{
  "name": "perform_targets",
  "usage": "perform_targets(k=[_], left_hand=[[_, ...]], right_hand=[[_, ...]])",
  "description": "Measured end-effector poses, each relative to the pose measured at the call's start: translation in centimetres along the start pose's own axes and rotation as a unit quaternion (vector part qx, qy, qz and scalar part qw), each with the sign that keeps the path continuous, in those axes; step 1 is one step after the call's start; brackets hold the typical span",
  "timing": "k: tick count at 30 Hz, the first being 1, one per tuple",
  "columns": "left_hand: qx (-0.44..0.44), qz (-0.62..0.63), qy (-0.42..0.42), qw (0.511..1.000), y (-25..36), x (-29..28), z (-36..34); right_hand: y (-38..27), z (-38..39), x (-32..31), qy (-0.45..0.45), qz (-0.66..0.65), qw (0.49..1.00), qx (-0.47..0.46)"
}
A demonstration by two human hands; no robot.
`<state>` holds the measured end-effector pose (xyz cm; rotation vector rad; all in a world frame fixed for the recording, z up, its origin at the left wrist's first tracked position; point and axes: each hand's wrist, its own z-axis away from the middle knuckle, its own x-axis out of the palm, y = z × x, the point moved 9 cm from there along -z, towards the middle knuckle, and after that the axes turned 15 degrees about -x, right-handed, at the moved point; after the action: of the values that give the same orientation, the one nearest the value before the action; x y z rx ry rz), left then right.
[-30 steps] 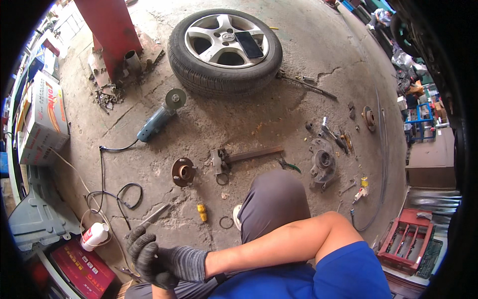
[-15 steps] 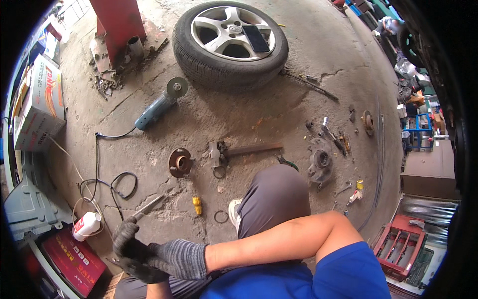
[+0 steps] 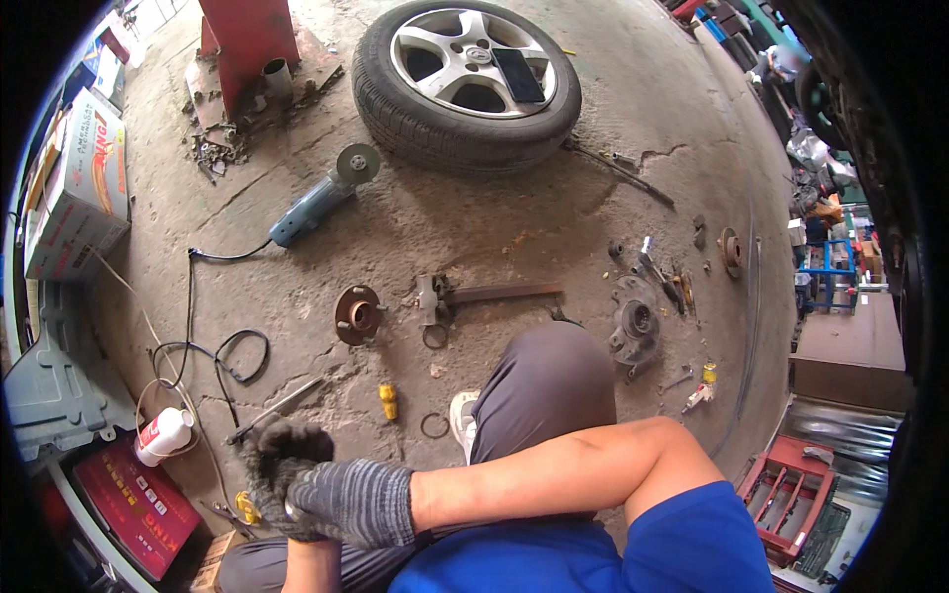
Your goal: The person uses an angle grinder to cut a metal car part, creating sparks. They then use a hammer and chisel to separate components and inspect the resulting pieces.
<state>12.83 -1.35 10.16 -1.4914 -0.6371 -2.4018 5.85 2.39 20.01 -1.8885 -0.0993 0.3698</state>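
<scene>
Both my hands meet at the lower left, in dirty knitted work gloves. My left hand has a dark, blackened glove; its fingers are bunched, and smeared by motion. Across it lies my right hand, in a grey striped glove, closed on the left glove near its cuff. Most of the right fingertips are hidden. Just beyond my left hand a long metal rod tool rests on the concrete, apart from the fingers. A small yellow object shows beside the left glove.
Ahead lie an angle grinder with its cord, a wheel bearing a phone, a rusty hub and a yellow connector. A knuckle-like casting lies right of my knee. A white bottle and red box stand left.
My left hand has shifted slightly right and its fingers have bunched up, uncovering the near end of the rod tool. The yellow object beside it now shows. The view has shifted slightly.
</scene>
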Motion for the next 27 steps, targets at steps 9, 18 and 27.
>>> perform_targets(k=[9,18,27], left_hand=[[0.346,-0.665,0.072,0.658,3.3,14.1,2.6],[0.139,0.027,0.323,0.936,1.0,-3.8,3.0],[0.327,-0.75,-0.005,0.574,1.9,16.1,1.8]], right_hand=[[2.7,1.3,2.8,0.052,-0.111,0.987,0.103],[0.6,0.9,1.2,0.064,-0.01,0.996,0.053],[2.5,2.1,1.8,0.073,-0.172,0.981,0.051]])
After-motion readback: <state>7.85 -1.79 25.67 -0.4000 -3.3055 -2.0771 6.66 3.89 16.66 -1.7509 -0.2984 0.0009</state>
